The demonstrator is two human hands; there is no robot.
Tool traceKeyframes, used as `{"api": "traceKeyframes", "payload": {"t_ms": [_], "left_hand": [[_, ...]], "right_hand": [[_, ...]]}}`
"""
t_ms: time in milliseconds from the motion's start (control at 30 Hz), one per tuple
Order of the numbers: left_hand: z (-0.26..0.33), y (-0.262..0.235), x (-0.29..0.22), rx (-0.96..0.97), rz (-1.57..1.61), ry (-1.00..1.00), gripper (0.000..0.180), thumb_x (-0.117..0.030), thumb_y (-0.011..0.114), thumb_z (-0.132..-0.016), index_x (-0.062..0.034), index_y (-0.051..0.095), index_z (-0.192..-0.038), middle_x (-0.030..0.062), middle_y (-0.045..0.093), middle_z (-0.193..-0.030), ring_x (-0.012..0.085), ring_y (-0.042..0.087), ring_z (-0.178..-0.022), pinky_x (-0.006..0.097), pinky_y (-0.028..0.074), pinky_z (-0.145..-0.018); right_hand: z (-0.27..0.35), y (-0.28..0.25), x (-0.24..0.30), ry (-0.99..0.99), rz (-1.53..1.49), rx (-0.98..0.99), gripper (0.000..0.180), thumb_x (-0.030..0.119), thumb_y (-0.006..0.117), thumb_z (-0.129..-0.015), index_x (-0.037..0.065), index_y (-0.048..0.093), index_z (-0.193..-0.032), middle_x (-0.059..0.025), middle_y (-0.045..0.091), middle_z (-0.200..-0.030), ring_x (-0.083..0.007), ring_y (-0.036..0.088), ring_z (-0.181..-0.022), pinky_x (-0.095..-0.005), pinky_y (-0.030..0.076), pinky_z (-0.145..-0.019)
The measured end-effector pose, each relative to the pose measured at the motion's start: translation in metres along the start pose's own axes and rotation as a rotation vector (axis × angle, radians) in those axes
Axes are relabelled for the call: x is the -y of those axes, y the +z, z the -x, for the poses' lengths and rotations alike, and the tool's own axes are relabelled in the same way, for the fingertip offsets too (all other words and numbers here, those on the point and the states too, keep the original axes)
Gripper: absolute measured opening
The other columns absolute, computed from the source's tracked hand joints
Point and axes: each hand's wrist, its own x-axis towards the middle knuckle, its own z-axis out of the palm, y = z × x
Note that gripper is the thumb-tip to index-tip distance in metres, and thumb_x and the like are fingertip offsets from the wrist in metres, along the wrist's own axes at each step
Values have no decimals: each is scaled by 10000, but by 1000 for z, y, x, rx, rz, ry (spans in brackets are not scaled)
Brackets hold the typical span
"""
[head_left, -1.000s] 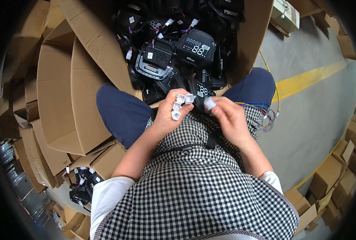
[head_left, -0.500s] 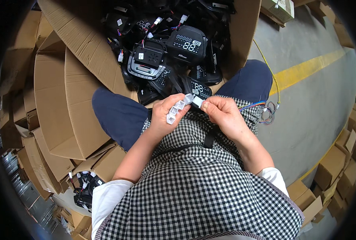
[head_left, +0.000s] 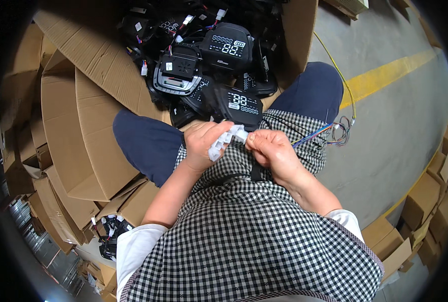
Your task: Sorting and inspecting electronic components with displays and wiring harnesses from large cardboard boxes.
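My left hand (head_left: 202, 145) is closed round several white plug connectors (head_left: 217, 147), held in a row with their open ends showing. At the upper end of that row, another white connector (head_left: 240, 133) meets my right hand (head_left: 275, 151), whose thumb and fingers pinch a white wire plug. The pinched plug is mostly hidden by the fingertips, so how deep it sits cannot be seen. Coloured wires (head_left: 310, 139) run from under my right hand toward the right. Just beyond my hands lies a black display unit (head_left: 243, 106) with white segment digits.
In front of me stands a large open cardboard box (head_left: 100, 63) full of black display units (head_left: 227, 46) with loose connectors. Flattened cartons (head_left: 90, 131) lean at the left. A yellow wire (head_left: 339, 70) and coiled wires (head_left: 341, 132) lie on the grey floor at the right.
My right hand has moved slightly left, and its plug is closer against the connector at my left hand. The display unit beyond shows more and sits turned differently. The whole view has shifted a little.
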Motion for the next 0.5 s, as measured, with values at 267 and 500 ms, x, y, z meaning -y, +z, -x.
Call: {"api": "traceKeyframes", "payload": {"t_ms": [267, 500], "left_hand": [[5, -11, -4, 14, -254, 218, 288, -127, 692, -689, -96, 682, -975, 2, 593, -650, 155, 564, -522, 265, 401, -461], [14, -30, -13, 218, -80, -22, 333, -102, 730, -657, -93, 680, -985, 26, 605, -677, 194, 584, -575, 303, 438, -517]], "right_hand": [[-5, 2, -20, -75, 52, -56, 278, 197, 566, -951, 42, 600, -723, 64, 463, -548, -22, 349, -474, -213, 249, -432], [-10, -5, -15, -147, 612, 31, 248, 213, 574, -945, 10, 656, -829, -41, 578, -596, -95, 510, -549, -295, 417, -523]]}}
